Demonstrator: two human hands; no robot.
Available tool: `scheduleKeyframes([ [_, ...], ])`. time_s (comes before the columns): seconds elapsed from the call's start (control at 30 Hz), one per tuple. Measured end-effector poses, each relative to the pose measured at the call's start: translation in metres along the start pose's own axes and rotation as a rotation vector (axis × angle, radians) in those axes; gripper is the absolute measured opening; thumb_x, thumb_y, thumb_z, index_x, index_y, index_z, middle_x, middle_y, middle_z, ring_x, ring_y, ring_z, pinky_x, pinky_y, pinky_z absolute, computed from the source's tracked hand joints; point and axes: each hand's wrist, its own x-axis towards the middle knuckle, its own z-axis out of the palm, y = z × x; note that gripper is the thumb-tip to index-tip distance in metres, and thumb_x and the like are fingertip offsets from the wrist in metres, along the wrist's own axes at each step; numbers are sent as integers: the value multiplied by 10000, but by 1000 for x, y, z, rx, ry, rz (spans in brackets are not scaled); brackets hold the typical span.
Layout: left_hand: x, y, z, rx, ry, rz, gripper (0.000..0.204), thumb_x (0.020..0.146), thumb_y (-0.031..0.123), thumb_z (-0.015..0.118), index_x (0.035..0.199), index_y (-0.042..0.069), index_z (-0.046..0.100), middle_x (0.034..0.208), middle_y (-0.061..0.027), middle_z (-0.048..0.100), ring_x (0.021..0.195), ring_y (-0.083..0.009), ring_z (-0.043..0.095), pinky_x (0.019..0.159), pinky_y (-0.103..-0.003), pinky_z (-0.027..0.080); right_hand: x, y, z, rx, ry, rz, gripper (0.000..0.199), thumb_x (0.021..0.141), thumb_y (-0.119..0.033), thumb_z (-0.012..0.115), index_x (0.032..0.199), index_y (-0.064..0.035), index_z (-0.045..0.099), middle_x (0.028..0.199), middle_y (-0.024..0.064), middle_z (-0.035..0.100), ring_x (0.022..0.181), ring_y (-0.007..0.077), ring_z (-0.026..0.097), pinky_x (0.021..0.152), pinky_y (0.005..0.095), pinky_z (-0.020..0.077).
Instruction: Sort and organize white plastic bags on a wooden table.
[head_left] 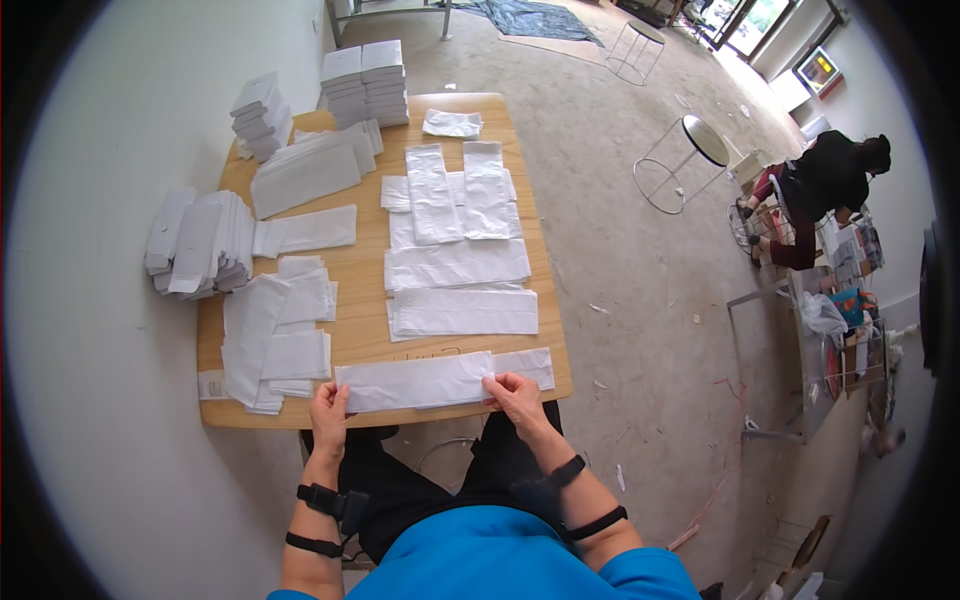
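A long, flat white paper sleeve point(415, 381) lies along the table's near edge. My left hand point(329, 408) pinches its left end between thumb and fingers. At the other end my right hand point(516, 396) grips the right edge. Under and beside that end another white sleeve point(535, 367) sticks out to the right. Just beyond lies a flat pile of similar sleeves point(465, 312), with more layered sleeves point(455, 264) further up. To the left of my left hand, fanned white sleeves point(255, 330) overlap one another.
Stacks of white boxes point(365, 85) stand at the wooden table's point(360, 285) far left. Leaning white cartons point(210, 240) crowd its left edge by the wall. Stools point(700, 140) stand on the littered floor. A person in black point(835, 178) sits at the right near a metal-framed table point(815, 350).
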Motion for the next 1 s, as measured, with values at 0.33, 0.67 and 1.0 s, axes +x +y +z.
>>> scheduleKeyframes([
  [0.33,18,-18,-11,244,72,54,203,957,184,597,1027,-5,576,802,25,588,700,-26,493,627,-186,421,14,3,4,-535,231,-116,319,766,-347,662,793,-35,725,675,112,686,641,199,668,642,333,514],
  [0.67,-31,47,82,779,11,470,241,901,180,610,1052,-7,616,919,-110,629,832,-257,597,737,-354,478,19,9,6,-615,308,-128,308,761,-309,643,785,-10,712,658,113,673,620,207,653,637,341,511],
  [1.0,-20,-24,154,292,-318,-44,222,956,187,569,1022,-7,657,841,-63,675,707,-96,622,670,-241,512,3,4,13,-571,278,-256,259,781,-266,667,772,-9,702,658,99,665,612,195,649,608,324,505],
])
